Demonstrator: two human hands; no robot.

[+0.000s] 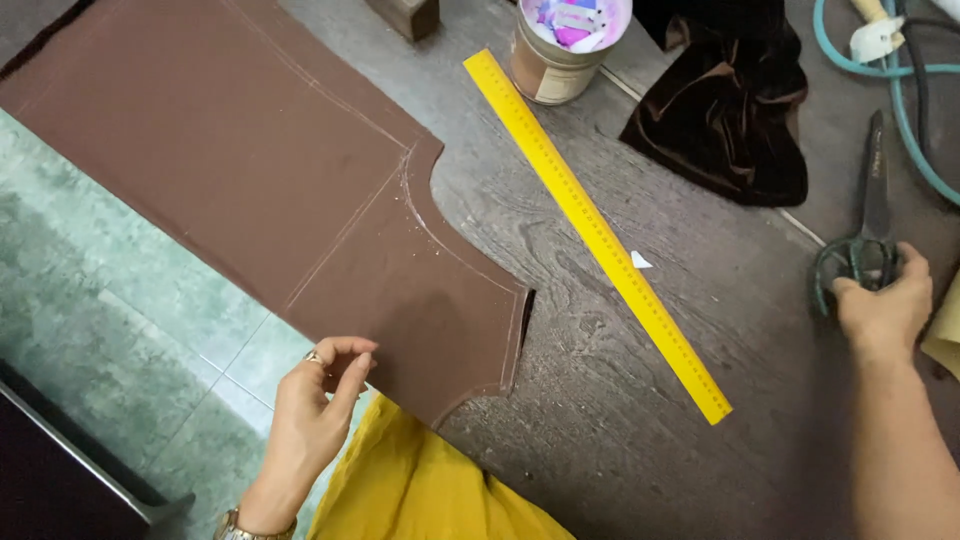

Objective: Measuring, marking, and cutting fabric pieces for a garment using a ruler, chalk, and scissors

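Two hands: left hand fingers pinch the chalk-marked brown fabric edge; right hand fingers grasp the scissors handles on the tabletop.

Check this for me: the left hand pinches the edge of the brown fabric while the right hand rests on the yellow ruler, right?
Not quite. The head view shows the right hand on the scissors, not the yellow ruler. The left hand does pinch the brown fabric edge.
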